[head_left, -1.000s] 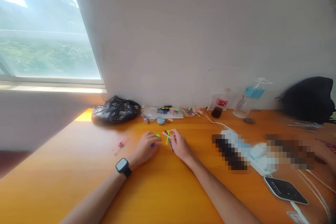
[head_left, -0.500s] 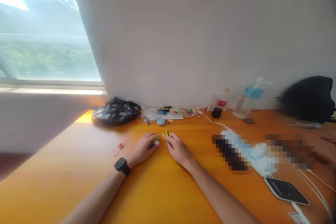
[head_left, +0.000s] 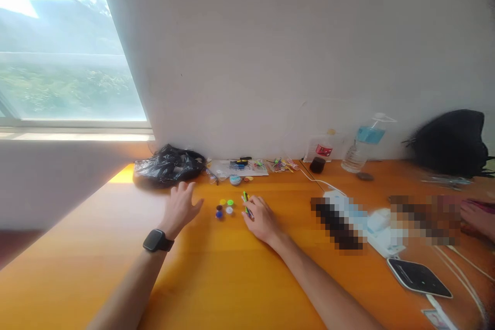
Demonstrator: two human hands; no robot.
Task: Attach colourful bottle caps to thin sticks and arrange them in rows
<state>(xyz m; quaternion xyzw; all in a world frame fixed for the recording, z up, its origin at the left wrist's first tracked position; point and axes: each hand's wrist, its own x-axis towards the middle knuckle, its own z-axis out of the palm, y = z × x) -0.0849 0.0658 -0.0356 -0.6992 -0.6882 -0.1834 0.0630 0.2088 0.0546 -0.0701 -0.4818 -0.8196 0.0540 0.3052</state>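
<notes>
Head view: I'm pinching sticks (head_left: 246,199) in my right hand (head_left: 263,220), apparently bunched for control, beside 5 caps (head_left: 229,210); my left hand (head_left: 180,212) is hovering wide-fingered, nearer the table's (head_left: 216,283) left edge.

The right hand (head_left: 260,220) hides part of the thin coloured sticks (head_left: 246,200), so their number cannot be told. Both forearms (head_left: 315,273) are cut off by the near edge. To the right, blocky blurring obscures a dark item (head_left: 338,224) and part of the white power strip (head_left: 381,234); another person's hand (head_left: 477,217) runs past the right edge. On the far side, pieces in the clear packet (head_left: 284,165) are too small to tell.
</notes>
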